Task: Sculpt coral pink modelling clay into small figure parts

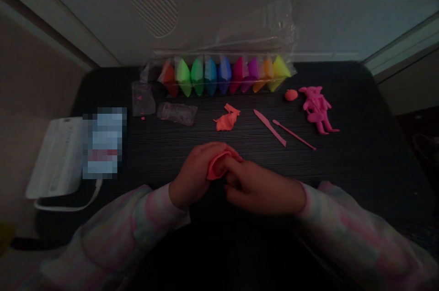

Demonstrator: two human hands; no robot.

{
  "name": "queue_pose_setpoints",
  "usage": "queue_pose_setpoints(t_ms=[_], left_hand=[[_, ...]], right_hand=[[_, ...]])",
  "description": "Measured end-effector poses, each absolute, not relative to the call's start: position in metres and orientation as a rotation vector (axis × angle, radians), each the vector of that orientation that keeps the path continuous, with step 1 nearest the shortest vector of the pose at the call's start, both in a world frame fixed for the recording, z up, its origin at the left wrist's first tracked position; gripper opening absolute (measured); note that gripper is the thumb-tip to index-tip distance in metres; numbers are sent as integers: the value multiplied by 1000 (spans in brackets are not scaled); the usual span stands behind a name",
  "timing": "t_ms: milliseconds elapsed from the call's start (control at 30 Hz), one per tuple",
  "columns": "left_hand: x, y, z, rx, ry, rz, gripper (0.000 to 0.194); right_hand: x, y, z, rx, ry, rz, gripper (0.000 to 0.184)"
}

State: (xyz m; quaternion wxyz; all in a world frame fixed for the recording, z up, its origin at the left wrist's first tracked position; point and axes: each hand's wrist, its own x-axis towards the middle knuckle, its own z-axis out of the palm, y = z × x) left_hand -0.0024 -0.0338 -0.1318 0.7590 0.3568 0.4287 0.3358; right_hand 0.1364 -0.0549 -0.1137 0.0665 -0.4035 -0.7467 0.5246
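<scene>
A hollowed piece of coral modelling clay (216,167) rests in my left hand (195,170), whose fingers are wrapped round its far side. My right hand (257,186) is closed, with its index finger pressed into the hollow; its other fingers are curled under. Just beyond my hands lies a torn scrap of the same coral clay (226,121). To the right of that scrap are a pink modelling knife (270,127) and a thin pink stick tool (295,134). A small coral clay ball (291,95) sits beside a pink clay figure (318,109) at the right.
Along the back of the dark table (356,163), a clear bag holds several coloured clay packs (224,74). Two clear wrappers, one flat (143,99) and one longer (176,113), lie to the left. A white device (58,156) with a cable and a blurred-out object (104,142) occupy the left edge.
</scene>
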Motion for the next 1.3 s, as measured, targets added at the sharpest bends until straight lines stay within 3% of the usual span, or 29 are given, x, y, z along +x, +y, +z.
queue_pose_setpoints(t_ms=[167, 400, 500, 633, 733, 1300], left_hand=[[-4, -30, -133, 573, 881, 720, 27], [-4, -28, -131, 373, 852, 707, 28], [-5, -27, -131, 312, 855, 712, 28], [-4, -23, -133, 168, 853, 707, 31], [-4, -22, -134, 131, 830, 663, 35], [-3, -25, -134, 120, 816, 611, 39]], right_hand=[[140, -51, -113, -1089, -2183, 1757, 34], [141, -52, -116, -1083, -2144, 1734, 31], [142, -56, -121, -1029, -2176, 1464, 24], [145, -60, -131, -956, -2297, 541, 14], [145, -59, -134, -966, -2343, 151, 12], [142, -60, -136, -969, -2392, 31, 7]])
